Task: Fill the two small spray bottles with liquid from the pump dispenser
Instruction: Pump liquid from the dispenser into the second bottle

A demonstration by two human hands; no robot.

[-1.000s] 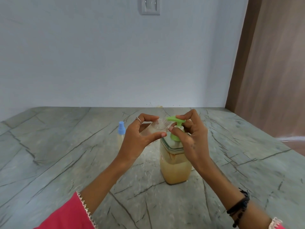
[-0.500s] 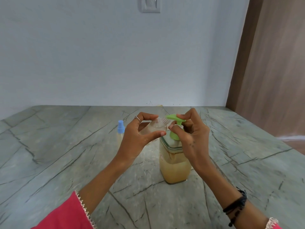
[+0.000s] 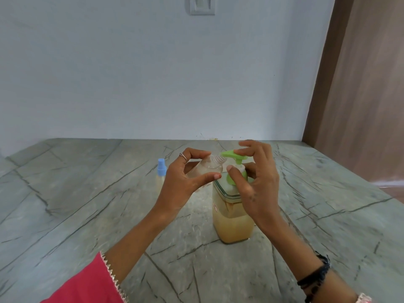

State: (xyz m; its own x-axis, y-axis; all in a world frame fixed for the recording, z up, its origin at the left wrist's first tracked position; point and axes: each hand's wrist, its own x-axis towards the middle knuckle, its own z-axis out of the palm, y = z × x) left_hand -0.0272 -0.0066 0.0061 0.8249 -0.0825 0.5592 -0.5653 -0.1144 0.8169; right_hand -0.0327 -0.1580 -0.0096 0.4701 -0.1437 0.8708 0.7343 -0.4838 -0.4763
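Now uncapped bottle [image 3: 206,169] at nozzle [image 3: 227,154]

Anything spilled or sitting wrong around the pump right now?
No spill shows on the counter. The left hand holds the uncapped bottle tilted, mouth at the green pump spout, as filling requires. The blue-capped bottle stands upright behind.

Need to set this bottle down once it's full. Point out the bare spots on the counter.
Bare counter left of the blue-capped bottle, and right of the pump dispenser toward the wooden panel. Crowded between the dispenser and capped bottle, where both hands work.
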